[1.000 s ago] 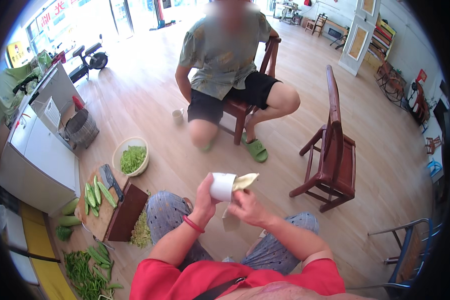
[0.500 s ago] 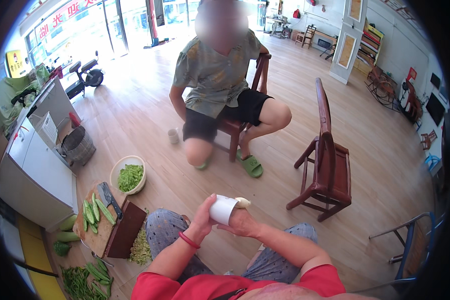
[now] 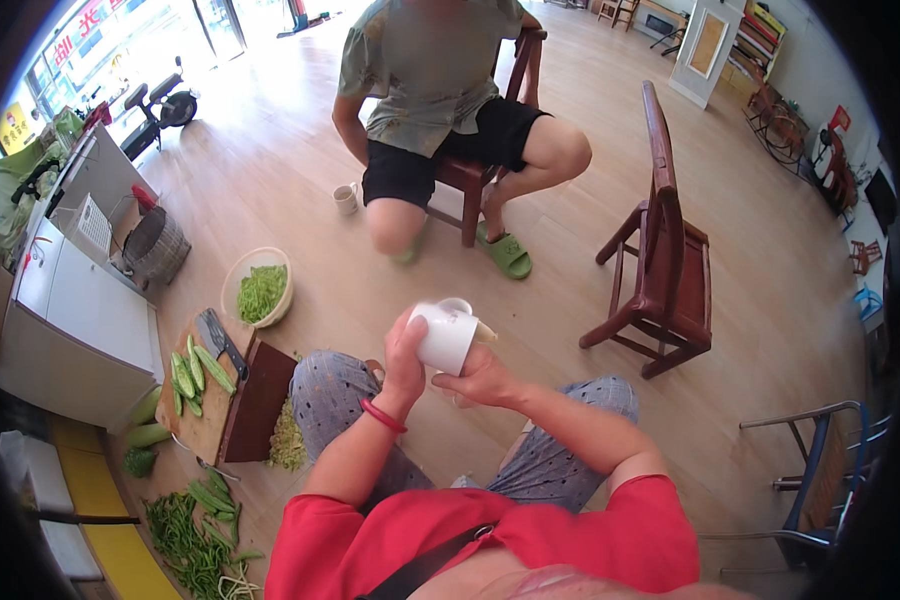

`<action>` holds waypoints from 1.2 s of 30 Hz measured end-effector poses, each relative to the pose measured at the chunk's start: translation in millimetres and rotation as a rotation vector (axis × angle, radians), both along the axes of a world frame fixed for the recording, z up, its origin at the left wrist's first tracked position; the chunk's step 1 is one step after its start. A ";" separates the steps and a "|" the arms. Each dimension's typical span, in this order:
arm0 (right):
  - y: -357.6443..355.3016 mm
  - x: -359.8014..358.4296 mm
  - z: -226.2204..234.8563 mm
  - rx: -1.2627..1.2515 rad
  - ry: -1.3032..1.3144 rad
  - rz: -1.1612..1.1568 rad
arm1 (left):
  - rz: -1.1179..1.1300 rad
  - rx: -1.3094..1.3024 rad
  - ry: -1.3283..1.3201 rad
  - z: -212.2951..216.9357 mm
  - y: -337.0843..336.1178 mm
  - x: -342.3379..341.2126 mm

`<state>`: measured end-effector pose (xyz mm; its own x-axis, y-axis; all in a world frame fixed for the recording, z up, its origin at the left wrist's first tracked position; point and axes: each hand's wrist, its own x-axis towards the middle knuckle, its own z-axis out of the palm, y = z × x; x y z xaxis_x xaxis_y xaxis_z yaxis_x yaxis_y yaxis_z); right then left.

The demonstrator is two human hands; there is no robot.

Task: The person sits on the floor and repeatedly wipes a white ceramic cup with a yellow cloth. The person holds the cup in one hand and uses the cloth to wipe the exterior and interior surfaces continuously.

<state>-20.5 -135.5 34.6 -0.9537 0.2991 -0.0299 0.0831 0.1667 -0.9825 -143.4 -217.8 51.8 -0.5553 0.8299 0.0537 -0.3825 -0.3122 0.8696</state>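
At eight o'clock, a board bears green gourds, seemingly still unshredded; at nine, a bowl holds finished-looking shreds. Centrally, the left hand curls round a white cup; the right hand, half-closed, hides its grip; a pale piece protrudes.
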 end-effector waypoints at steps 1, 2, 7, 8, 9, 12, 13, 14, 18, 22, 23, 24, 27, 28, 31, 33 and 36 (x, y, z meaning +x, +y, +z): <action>-7.3 8.5 -5.1 -0.101 -0.001 -0.016 | -0.030 0.016 0.023 -10.5 -6.5 3.0; -15.7 13.9 15.1 -0.175 0.013 -0.024 | -0.052 0.058 0.061 -9.7 -9.4 1.1; -46.8 21.3 56.3 0.016 0.188 -0.069 | -0.061 0.027 -0.042 26.2 -26.1 12.1; -47.6 20.7 51.5 0.149 0.246 -0.106 | -0.086 0.014 -0.066 26.3 -27.7 13.2; -47.2 20.1 48.9 0.281 0.302 -0.143 | -0.089 0.008 -0.070 23.9 -27.2 14.6; -24.7 21.1 18.8 0.516 0.207 -0.184 | -0.126 -0.164 -0.282 19.9 -11.9 18.7; -15.7 21.1 13.8 0.454 0.138 -0.183 | -0.164 -0.192 -0.296 14.1 -4.3 14.4; -7.2 19.9 7.1 0.391 0.069 -0.179 | -0.160 -0.157 -0.210 14.5 2.1 14.5; 34.3 18.3 15.1 -0.157 0.044 -0.214 | -0.141 -0.056 0.167 -1.5 31.6 5.1; 34.3 15.7 9.2 -0.271 0.147 -0.199 | -0.095 -0.052 0.203 -6.4 46.7 0.5; 28.9 11.2 1.9 -0.079 0.290 -0.180 | -0.103 -0.070 0.146 -7.8 45.5 0.7; 28.2 8.1 -2.3 0.199 0.313 -0.183 | -0.110 -0.089 0.090 -7.6 43.9 0.4; 26.3 6.1 -9.6 0.639 0.263 -0.124 | -0.096 -0.315 0.011 -4.9 32.5 4.1; 22.3 9.3 -15.1 0.431 0.182 -0.112 | -0.095 -0.386 -0.034 -7.4 27.0 7.1; 25.4 17.7 -3.0 -0.112 0.014 -0.092 | -0.153 -0.288 -0.129 23.0 20.8 17.5; 16.3 27.9 16.3 -0.493 -0.051 -0.082 | -0.181 -0.277 -0.177 35.8 10.2 20.6; 4.5 25.4 27.0 -0.049 0.104 0.050 | -0.337 -0.200 -0.347 28.4 8.1 4.4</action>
